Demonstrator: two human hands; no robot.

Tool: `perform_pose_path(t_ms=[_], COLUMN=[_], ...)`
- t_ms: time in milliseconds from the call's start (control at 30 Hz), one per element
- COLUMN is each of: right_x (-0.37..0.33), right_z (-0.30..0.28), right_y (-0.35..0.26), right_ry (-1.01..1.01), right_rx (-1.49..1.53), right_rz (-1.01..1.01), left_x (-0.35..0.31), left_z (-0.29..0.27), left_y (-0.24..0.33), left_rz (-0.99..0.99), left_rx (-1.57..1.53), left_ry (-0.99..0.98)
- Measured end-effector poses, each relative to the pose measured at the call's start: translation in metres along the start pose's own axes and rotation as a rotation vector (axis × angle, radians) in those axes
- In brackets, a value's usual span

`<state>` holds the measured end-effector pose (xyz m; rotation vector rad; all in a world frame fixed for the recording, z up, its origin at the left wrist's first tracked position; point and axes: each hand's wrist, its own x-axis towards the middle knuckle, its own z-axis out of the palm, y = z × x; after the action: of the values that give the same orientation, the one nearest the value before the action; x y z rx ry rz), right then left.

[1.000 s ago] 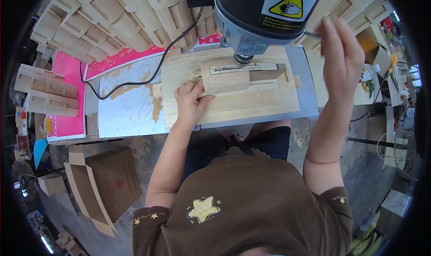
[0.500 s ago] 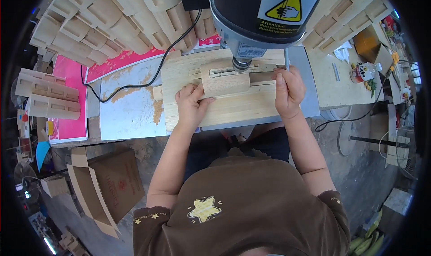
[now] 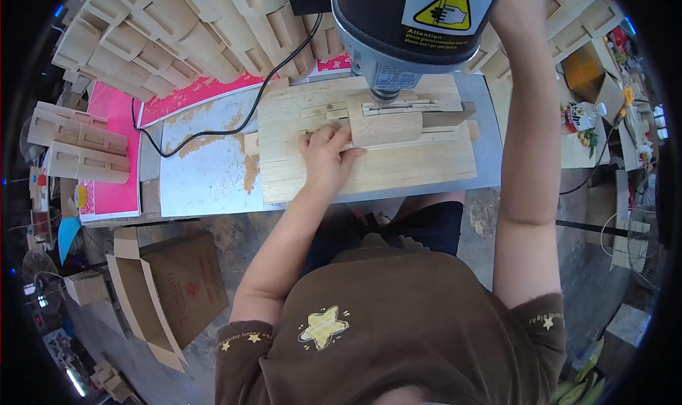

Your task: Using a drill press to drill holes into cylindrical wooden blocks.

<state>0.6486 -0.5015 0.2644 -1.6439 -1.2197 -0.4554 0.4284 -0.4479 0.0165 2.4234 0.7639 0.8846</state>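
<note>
A curved pale wooden block [image 3: 387,129] with a slot along its top lies on the flat wooden board [image 3: 398,167], among thin wooden strips. The chuck [image 3: 384,96] of the drill press [image 3: 398,29] stands directly over the block's slotted part; the tool tip is hidden. My left hand [image 3: 328,155] is closed at the block's left end, fingers bent on the strips and end, thumb along the near edge. My right hand [image 3: 518,7] is raised at the far right beside the drill press head. It is blurred and partly cut off, so its fingers and any hold are hidden.
Stacks of slotted wooden blocks [image 3: 163,29] fill the back left; more [image 3: 78,142] stand at left. A black cable [image 3: 249,114] crosses the dusty tabletop. A plastic bottle [image 3: 584,114] stands at right. An open cardboard box [image 3: 181,284] sits on the floor.
The slotted block has shifted right under the chuck, with my left hand following it. My right hand has left the block's right end and the grey rod there, rising to the far right.
</note>
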Motion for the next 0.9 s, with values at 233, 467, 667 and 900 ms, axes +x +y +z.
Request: perform_pose_path(t_ms=[233,467,667,900], right_x=[-0.015,-0.094,-0.165,-0.184], right_z=[-0.011,-0.037,-0.009,0.025], right_y=[-0.017,-0.024,0.007,0.045], right_ry=[-0.069,-0.11,-0.094,-0.005], right_rx=[0.012,0.023,0.094,0.124], right_rz=[0.138,0.035,0.002,-0.146], left_x=[-0.001,-0.006,-0.002,-0.001], left_z=[-0.001,-0.002,-0.002,-0.003], left_y=[0.0,-0.005,-0.002,0.001], left_rz=[0.003,-0.066,-0.026,-0.057], left_rx=[0.004,-0.007,-0.01,-0.014], left_ry=[-0.019,-0.075,-0.043,-0.051])
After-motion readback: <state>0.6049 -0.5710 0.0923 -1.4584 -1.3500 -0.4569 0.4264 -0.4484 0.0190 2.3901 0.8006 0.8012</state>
